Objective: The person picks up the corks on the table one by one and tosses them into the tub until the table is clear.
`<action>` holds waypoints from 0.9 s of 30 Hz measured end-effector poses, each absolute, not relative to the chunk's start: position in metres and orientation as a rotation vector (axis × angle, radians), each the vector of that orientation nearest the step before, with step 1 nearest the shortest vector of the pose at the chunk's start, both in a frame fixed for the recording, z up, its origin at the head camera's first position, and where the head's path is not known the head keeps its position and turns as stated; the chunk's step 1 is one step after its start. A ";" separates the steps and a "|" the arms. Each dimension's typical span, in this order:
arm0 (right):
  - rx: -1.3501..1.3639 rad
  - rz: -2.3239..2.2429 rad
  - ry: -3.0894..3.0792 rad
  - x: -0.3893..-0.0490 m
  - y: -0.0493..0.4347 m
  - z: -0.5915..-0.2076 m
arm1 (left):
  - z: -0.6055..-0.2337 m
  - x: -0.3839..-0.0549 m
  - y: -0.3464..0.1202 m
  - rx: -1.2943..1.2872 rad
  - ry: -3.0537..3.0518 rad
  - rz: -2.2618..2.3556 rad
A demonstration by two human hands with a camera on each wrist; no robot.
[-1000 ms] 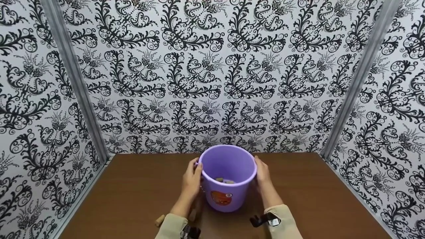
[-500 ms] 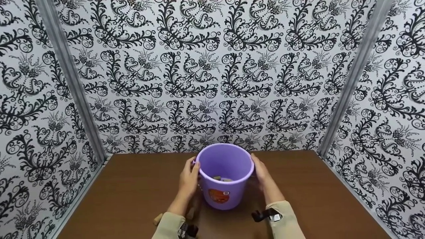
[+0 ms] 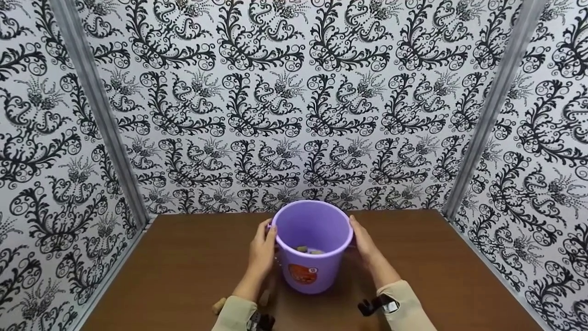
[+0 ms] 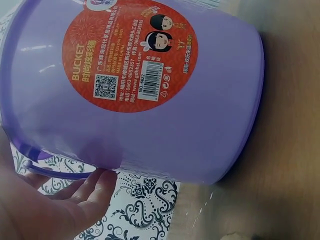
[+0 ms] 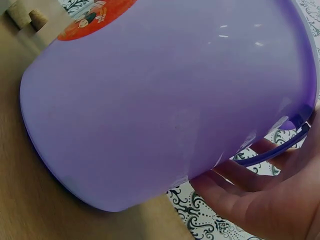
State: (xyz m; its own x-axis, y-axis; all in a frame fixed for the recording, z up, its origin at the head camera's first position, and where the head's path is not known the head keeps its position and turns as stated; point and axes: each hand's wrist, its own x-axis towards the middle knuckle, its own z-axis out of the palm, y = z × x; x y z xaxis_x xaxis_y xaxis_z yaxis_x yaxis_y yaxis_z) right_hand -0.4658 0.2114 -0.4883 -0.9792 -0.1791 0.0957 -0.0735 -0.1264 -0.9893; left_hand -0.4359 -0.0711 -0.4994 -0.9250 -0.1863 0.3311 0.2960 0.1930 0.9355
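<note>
A purple plastic bucket [image 3: 326,271] with an orange-red label stands at the middle of the brown table, its mouth facing up. My left hand [image 3: 262,253] grips its left side near the rim, fingers against the outer wall beside the thin purple handle [image 4: 62,173]. On the opposite side, my right hand [image 3: 365,239] holds the bucket the same way, with the handle passing by the fingers in the right wrist view. Small tan cork pieces [image 3: 302,248] lie at the bottom inside the bucket. Its far outer wall is hidden.
More cork pieces [image 3: 219,305] lie on the table [image 3: 183,257] by my left sleeve, partly covered by it; others show in the right wrist view [image 5: 37,19]. White walls with black scrollwork [image 3: 294,115] enclose the table at the back and both sides.
The bucket and both hands shift only slightly, a little left and then a little back. My right forearm has swung somewhat to the right. Both hands keep their hold.
</note>
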 end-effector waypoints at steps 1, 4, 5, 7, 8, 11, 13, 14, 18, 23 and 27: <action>-0.304 -2.285 2.027 -0.466 0.212 -0.489 | -0.499 -0.436 -0.071 -0.104 -2.105 -1.782; -0.329 -2.278 2.064 -0.467 0.211 -0.489 | -0.498 -0.435 -0.072 -0.106 -2.109 -1.773; -0.335 -2.273 2.093 -0.467 0.211 -0.489 | -0.498 -0.435 -0.072 -0.108 -2.110 -1.766; -0.341 -2.273 2.128 -0.468 0.210 -0.489 | -0.497 -0.435 -0.072 -0.103 -2.112 -1.748; -0.342 -2.279 2.137 -0.468 0.210 -0.489 | -0.496 -0.435 -0.072 -0.098 -2.111 -1.743; -0.335 -2.303 2.111 -0.467 0.209 -0.489 | -0.495 -0.435 -0.073 -0.063 -2.111 -1.747; -0.320 -2.318 2.079 -0.466 0.208 -0.490 | -0.495 -0.435 -0.073 -0.037 -2.113 -1.752; -0.315 -2.319 2.075 -0.466 0.207 -0.490 | -0.494 -0.434 -0.075 -0.022 -2.114 -1.753; -0.293 -2.332 2.072 -0.465 0.205 -0.491 | -0.488 -0.431 -0.081 0.005 -2.108 -1.753; -0.235 -2.332 2.141 -0.466 0.204 -0.492 | -0.478 -0.427 -0.089 0.031 -2.045 -1.788; -0.223 -2.327 2.242 -0.469 0.205 -0.492 | -0.468 -0.426 -0.091 0.011 -2.002 -1.767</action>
State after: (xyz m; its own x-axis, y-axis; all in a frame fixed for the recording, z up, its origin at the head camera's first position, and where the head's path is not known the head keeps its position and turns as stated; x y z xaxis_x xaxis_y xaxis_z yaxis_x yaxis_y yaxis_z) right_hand -0.4690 0.2054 -0.4919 -0.9858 -0.0251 0.1662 -0.1651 -0.0393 -0.9855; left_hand -0.4261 -0.0913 -0.4681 -0.8909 -0.3064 0.3353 0.2947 0.1717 0.9400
